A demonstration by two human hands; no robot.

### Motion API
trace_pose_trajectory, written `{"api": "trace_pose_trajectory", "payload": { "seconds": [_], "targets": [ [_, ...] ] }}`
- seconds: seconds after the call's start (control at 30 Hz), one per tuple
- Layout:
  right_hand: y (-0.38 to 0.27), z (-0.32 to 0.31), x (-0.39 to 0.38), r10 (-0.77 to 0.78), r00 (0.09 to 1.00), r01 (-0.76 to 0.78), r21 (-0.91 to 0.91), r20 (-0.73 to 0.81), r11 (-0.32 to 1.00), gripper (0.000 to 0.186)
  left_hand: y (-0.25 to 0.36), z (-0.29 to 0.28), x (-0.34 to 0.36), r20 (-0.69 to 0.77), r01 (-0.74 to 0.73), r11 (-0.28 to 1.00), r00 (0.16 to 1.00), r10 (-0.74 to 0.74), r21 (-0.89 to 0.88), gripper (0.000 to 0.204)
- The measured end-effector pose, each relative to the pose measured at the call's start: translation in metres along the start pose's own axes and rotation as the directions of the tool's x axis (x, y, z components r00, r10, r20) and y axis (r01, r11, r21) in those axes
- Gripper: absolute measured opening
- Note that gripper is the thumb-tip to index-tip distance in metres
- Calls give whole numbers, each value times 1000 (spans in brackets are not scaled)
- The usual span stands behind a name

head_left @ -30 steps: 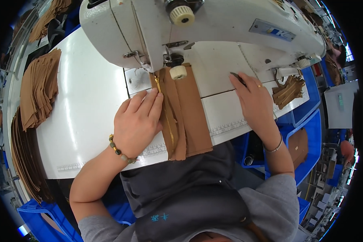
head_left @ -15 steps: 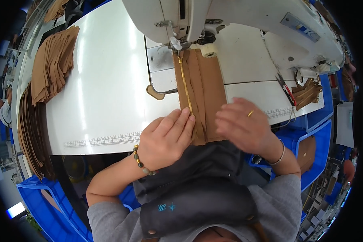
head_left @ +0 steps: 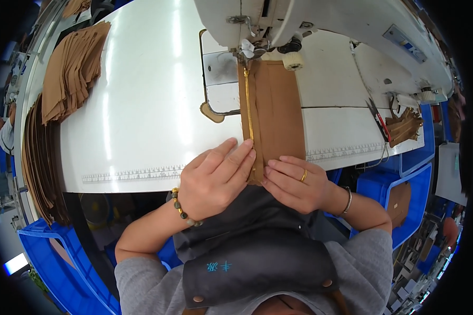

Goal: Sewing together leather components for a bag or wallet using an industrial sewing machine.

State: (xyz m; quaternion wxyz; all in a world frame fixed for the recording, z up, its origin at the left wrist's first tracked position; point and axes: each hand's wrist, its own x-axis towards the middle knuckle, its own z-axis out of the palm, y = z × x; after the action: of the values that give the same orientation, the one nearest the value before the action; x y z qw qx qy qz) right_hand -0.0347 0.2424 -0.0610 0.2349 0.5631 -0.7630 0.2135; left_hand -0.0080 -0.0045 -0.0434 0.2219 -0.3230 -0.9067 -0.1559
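A brown fabric panel with a gold zipper along its left side lies on the sewing machine bed. Its far end reaches the presser foot. With index finger and thumb tips close together, my left hand grips the zipper strip toward the panel's near end. My right hand pinches the panel's near edge, just right of the zipper; its thumb is mostly hidden. Both hands are at the table's front edge.
The sewing machine head stands over the far side. Stacked brown pieces and more hanging pieces are at left. Scissors lie beside brown scraps at right. Blue bins flank the table.
My right hand has come down from above the panel's right side to pinch its near edge. The panel lies straighter and flatter. My left hand stays on the zipper; the view has shifted slightly.
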Motion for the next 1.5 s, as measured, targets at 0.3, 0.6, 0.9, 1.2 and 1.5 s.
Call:
{"api": "trace_pose_trajectory", "payload": {
  "seconds": [0.3, 0.6, 0.9, 1.2, 1.5],
  "targets": [
    [1, -1, 4, 3, 999, -2, 41, -35, 999, 13, 0, 4, 2, -16, -10, 999, 1000, 10, -32, 50],
    [81, 0, 64, 252, 953, -271, 98, 166, 958, 34, -1, 1, 3, 54, -16, 997, 998, 20, -80, 55],
    [86, 15, 60, 244, 943, -250, -2, 227, 968, 76, -3, -9, -3, 105, 23, 986, 994, -5, -167, 59],
    [86, 9, 68, 243, 928, -223, -100, 281, 970, 90, -152, -141, -102, -293, 510, 601, 856, -427, 615, 31],
    [88, 12, 65, 262, 920, -256, -60, 290, 965, 90, -261, -306, -235, -527, 754, -283, 98, -844, 593, 46]
  ]
}}
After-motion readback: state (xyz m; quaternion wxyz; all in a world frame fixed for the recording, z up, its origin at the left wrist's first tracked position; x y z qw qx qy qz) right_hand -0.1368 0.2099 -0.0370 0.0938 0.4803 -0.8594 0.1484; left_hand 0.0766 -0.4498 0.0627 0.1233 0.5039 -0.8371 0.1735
